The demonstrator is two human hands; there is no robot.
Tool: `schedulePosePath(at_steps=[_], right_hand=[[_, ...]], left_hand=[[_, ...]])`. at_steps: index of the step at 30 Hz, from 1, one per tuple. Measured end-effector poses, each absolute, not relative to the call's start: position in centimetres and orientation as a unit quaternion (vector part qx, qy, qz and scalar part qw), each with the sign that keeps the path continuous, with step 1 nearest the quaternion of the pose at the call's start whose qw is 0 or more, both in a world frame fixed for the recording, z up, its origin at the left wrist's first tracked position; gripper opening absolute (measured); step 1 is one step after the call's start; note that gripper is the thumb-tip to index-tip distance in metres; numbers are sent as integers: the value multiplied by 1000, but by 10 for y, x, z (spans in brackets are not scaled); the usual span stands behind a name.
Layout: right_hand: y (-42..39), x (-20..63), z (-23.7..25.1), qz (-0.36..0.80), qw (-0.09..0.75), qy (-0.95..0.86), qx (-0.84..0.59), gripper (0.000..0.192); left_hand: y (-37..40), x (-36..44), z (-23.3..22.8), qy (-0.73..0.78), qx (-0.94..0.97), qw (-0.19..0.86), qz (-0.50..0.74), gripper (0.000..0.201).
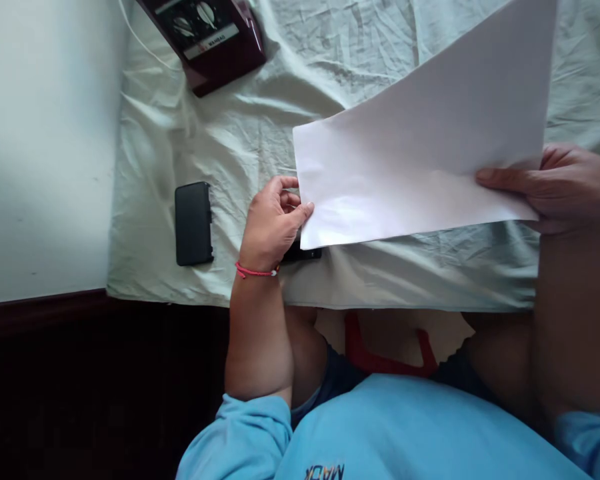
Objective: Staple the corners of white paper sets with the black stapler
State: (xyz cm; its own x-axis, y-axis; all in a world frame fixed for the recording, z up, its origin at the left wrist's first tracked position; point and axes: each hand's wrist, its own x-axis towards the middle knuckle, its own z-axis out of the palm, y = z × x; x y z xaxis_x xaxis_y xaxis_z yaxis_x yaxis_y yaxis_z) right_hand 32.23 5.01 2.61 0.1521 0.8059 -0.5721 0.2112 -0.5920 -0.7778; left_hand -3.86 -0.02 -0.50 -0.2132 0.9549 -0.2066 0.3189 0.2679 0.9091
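Note:
A large white sheet of paper (405, 153), possibly more than one layer, is held up over the cloth-covered table and runs off the top of the view. My left hand (275, 220), with a red string bracelet at the wrist, pinches its left edge near the lower corner, thumb on top. At the right end, my right hand (565, 187) grips the paper with the thumb lying across its face and the other fingers behind it, out of sight. Partly hidden under my left hand and the paper lies a dark object (307, 253).
A black phone-like case (193, 224) rests on the pale green cloth (250, 133) left of my hand. Farther back stands a dark maroon appliance (215, 47) with knobs and a white cord (145, 43). A white wall (45, 147) borders the table on the left.

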Motion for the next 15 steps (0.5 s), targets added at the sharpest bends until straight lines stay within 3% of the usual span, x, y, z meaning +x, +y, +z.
schedulePosePath(at_steps=[4, 15], right_hand=[[50, 327, 21, 533, 278, -359, -714, 29], [51, 333, 8, 561, 302, -393, -663, 36]], left_hand=[[1, -34, -3, 718, 470, 358, 369, 38], [1, -39, -5, 693, 501, 392, 339, 19]])
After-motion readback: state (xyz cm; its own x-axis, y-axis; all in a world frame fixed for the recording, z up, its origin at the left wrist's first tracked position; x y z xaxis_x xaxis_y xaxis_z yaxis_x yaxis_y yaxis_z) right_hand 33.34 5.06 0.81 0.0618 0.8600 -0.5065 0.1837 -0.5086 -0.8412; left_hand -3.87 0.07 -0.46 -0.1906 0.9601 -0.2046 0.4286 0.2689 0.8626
